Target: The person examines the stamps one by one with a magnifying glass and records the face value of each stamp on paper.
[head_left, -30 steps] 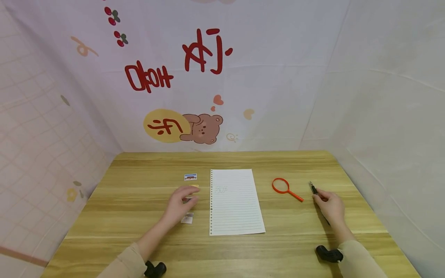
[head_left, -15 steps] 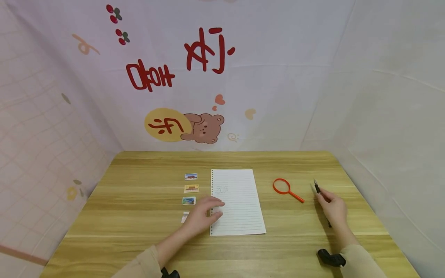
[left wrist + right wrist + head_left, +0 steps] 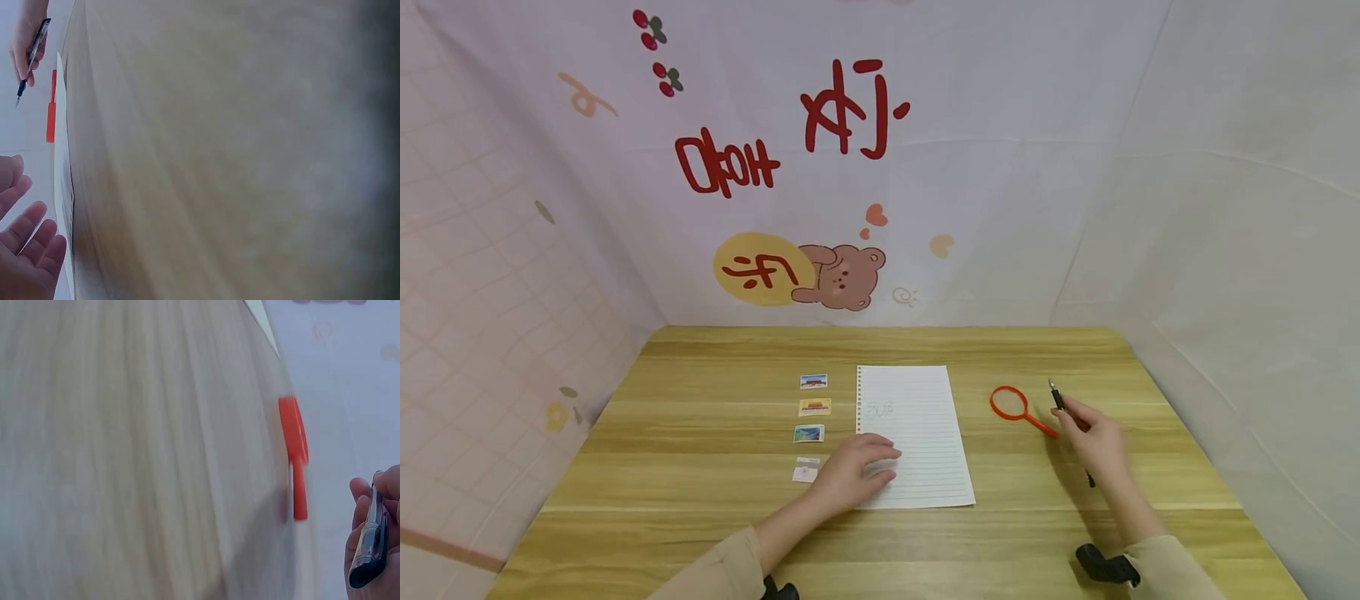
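In the head view my right hand pinches a fountain pen, nib pointing away from me, above the table just right of a red magnifying glass. The right wrist view shows the clear-barrelled pen between thumb and fingers. My left hand is over the lower left part of a lined sheet of paper, its fingers relaxed and slightly bent, holding nothing. Faint handwriting marks the sheet's upper left. Part of the sheet's punched left edge is hidden by this hand.
Left of the sheet, several stamps lie in a column: a blue-and-white one, a yellow one, a blue-green one and a pale one. Printed cloth walls the wooden table at the back and sides.
My left hand has moved right from over the stamps onto the sheet, uncovering them. My right hand has shifted left with the pen, toward the magnifying glass.
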A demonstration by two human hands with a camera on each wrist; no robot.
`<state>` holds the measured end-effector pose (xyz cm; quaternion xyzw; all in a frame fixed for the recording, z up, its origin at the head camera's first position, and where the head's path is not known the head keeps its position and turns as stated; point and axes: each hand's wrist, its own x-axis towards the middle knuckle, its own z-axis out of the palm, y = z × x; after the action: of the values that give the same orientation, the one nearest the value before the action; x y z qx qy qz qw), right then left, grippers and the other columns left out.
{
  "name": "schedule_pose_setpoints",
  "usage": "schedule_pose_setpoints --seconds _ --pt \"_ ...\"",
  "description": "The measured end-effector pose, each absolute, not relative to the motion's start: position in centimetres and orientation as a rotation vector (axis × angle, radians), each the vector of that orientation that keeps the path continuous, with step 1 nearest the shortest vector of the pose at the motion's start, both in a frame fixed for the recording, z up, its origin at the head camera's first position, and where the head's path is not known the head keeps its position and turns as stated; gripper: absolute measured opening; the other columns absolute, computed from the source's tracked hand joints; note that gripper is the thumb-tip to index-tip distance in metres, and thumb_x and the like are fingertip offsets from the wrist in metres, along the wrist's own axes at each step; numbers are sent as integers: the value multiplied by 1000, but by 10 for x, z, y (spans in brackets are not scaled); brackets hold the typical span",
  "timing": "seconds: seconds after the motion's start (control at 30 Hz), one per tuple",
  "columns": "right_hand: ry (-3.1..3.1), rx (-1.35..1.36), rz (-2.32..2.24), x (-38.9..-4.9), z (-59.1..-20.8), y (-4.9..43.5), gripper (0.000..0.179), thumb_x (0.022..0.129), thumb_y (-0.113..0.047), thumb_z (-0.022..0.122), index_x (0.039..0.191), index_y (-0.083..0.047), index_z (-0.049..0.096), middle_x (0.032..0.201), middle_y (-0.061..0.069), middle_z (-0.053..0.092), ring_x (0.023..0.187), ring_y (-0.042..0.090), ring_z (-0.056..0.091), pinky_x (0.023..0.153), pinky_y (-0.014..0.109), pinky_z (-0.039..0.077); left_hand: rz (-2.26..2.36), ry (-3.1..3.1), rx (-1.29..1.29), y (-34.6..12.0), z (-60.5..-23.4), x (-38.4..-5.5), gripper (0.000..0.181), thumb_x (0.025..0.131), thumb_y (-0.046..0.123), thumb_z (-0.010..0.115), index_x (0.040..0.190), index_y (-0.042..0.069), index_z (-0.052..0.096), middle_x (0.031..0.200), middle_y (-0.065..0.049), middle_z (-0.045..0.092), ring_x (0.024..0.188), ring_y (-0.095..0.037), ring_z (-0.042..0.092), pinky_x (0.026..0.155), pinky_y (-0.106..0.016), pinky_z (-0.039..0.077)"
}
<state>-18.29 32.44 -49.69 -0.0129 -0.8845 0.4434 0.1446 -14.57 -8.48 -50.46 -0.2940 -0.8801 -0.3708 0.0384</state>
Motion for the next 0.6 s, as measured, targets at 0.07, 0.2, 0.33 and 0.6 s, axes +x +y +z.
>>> schedule_pose_setpoints --seconds 0.07,0.2,0.33,0.6 --pt "-2550 5 1293 -183 -497 319 37 98 -14 63 130 5 62 109 22 70 85 -16 55 66 10 50 -1106 -2703 -896 -84 -505 -147 24 90 15 74 113 9 74 119 -6 66 113 -26 58 98 -44 46" --pt "-2541 103 1282 -184 -499 309 36 97 -7 63 132 2 61 103 21 71 82 -4 60 67 11 49 -1083 -2724 -876 -84 -506 -149 24 89 16 74 113 10 75 118 -4 66 112 -26 59 98 -43 47" --pt "-2523 170 1299 -184 -501 302 38 97 -5 63 134 -4 61 100 19 69 82 7 62 66 14 50 -1071 -2741 -878 -85 -507 -149 25 89 16 74 113 9 74 118 -5 66 112 -26 58 97 -44 47" --pt "-2539 170 1418 -184 -500 290 33 99 -11 61 131 -4 63 105 19 67 80 11 59 62 20 50 -1045 -2763 -881 -87 -510 -150 24 90 15 74 113 8 74 117 -5 67 112 -25 59 97 -44 47"
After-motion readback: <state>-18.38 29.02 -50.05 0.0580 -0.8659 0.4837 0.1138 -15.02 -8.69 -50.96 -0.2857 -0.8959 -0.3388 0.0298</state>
